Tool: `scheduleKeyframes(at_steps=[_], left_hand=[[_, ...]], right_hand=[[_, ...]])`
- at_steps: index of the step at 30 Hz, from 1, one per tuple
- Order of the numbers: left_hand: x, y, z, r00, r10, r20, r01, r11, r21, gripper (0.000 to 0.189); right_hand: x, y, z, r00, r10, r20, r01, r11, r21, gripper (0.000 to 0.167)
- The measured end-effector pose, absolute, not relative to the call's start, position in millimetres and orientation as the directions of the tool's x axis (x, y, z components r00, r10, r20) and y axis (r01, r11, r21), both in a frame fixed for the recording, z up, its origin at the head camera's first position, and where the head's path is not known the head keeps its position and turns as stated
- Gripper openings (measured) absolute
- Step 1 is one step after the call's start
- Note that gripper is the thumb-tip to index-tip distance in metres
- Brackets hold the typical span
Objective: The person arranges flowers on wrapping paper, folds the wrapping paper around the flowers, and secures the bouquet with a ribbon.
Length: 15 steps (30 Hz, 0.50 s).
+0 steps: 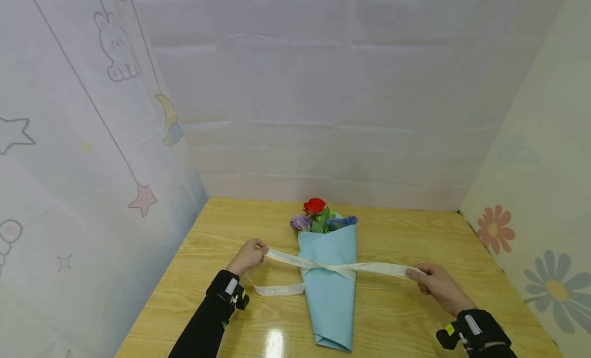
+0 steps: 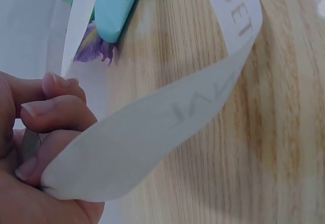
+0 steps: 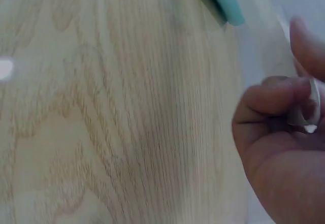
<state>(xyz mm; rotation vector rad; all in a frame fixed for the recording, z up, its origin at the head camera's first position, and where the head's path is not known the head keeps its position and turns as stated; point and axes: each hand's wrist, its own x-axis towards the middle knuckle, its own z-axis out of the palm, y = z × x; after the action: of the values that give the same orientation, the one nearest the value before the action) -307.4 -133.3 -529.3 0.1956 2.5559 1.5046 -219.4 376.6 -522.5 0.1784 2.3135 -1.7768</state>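
A bouquet (image 1: pixel 329 291) wrapped in light blue paper lies on the wooden table, its red, purple and blue flowers (image 1: pixel 318 217) toward the back. Across the wrap runs a white printed ribbon (image 1: pixel 291 259), crossed over itself at the front. My left hand (image 1: pixel 249 256) pinches one side of it left of the bouquet, and in the left wrist view a loop of ribbon (image 2: pixel 147 127) trails from the curled fingers. On the other side my right hand (image 1: pixel 436 285) pinches the other end between thumb and fingers. The ribbon stretches between both hands, close over the paper.
The wooden table (image 1: pixel 392 235) meets a pale wall (image 1: pixel 323 117) at the back. Printed sheets with a rabbit (image 1: pixel 117 47) and with flowers (image 1: pixel 496 229) hang at the left and right sides. A loose ribbon length (image 1: pixel 279 290) curves left of the bouquet.
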Motion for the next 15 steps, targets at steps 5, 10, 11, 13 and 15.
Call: scheduleKeyframes(at_steps=[5,10,11,13,15], left_hand=[[-306.1,-135.5,-533.4,-0.98,0.168,-0.107,-0.007,0.509,0.861,0.015],[-303.6,-137.4,-539.4,-0.982,0.133,-0.134,-0.045,0.521,0.852,0.015],[-303.2,-137.5,-540.1,-0.982,0.13,-0.137,-0.05,0.523,0.851,0.015],[-302.8,-137.8,-541.3,-0.982,0.126,-0.139,-0.052,0.527,0.848,0.015],[-303.0,-138.7,-542.8,-0.982,0.121,-0.144,-0.059,0.531,0.845,0.015]], right_hand=[[-216.7,388.1,-525.8,-0.97,0.094,-0.225,0.235,0.118,-0.965,0.036],[-207.9,408.0,-530.8,-0.949,0.097,-0.299,0.226,-0.451,-0.864,0.027],[-206.2,411.3,-531.7,-0.949,0.072,-0.305,0.207,-0.588,-0.782,0.024],[-203.4,417.3,-533.5,-0.953,0.013,-0.303,0.167,-0.812,-0.56,0.016],[-201.3,421.9,-535.0,-0.956,-0.027,-0.293,0.128,-0.934,-0.334,0.011]])
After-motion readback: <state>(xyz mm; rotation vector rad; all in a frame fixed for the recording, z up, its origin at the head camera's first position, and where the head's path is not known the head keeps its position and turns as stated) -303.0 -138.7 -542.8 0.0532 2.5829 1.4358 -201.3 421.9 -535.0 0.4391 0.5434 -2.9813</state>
